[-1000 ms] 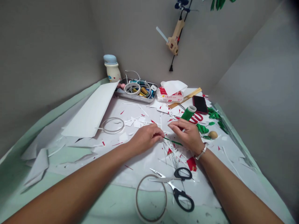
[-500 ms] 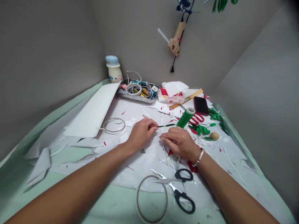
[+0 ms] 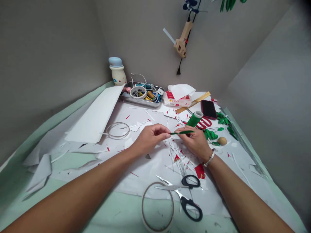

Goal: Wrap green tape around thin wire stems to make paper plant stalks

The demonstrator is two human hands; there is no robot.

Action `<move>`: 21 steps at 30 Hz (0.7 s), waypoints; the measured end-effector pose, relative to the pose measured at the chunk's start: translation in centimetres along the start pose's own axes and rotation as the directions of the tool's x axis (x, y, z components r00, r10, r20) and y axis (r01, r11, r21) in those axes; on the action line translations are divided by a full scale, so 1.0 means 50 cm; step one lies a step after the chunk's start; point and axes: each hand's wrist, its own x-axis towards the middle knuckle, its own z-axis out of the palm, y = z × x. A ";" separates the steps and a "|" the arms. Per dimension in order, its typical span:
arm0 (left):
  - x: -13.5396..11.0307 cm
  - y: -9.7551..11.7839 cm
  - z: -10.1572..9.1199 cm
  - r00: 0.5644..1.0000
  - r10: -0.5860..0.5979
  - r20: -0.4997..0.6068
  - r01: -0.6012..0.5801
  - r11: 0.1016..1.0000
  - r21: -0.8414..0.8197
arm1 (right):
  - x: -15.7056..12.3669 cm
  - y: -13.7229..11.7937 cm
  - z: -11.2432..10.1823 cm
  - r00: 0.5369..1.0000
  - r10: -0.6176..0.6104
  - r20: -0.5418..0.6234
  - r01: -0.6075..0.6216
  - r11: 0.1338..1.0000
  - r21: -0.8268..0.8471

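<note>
Strip of green (image 3: 186,132) sticks out sideways from my left hand (image 3: 148,139), whose thumb and fingers pinch its left end, and it crosses in front of the curled fingers of my right hand (image 3: 196,142); whether those grip anything I cannot tell. Just behind them a green spool (image 3: 193,120) shows. Nearer me than my 2 hands, thin wires (image 3: 181,166) lie among paper scraps (image 3: 177,158) on the bench (image 3: 114,212), and nearer still are black-handled scissors (image 3: 182,199), blades parted, lying across a tape roll (image 3: 143,207)
</note>
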 end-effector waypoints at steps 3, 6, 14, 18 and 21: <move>0.001 -0.002 -0.002 0.992 -0.023 -0.124 0.021 1.000 -0.017 | -0.009 -0.014 0.014 0.985 -0.066 0.162 0.077 0.995 -0.063; 0.003 -0.006 -0.003 0.977 -0.004 -0.213 0.034 0.990 0.140 | -0.016 -0.029 0.024 0.958 -0.111 0.266 0.141 0.985 -0.097; 0.000 -0.026 0.001 0.986 0.162 -0.025 -0.113 0.784 0.610 | -0.013 -0.038 0.006 0.956 -0.222 0.190 0.253 0.955 -0.154; -0.002 -0.017 0.006 0.979 0.151 0.137 -0.202 0.803 0.561 | -0.005 -0.032 -0.007 0.987 -0.142 0.073 0.149 0.983 -0.106; -0.001 -0.009 0.006 0.976 0.118 0.184 -0.191 0.870 0.455 | 0.001 -0.022 -0.011 0.999 -0.040 0.012 0.041 0.999 -0.026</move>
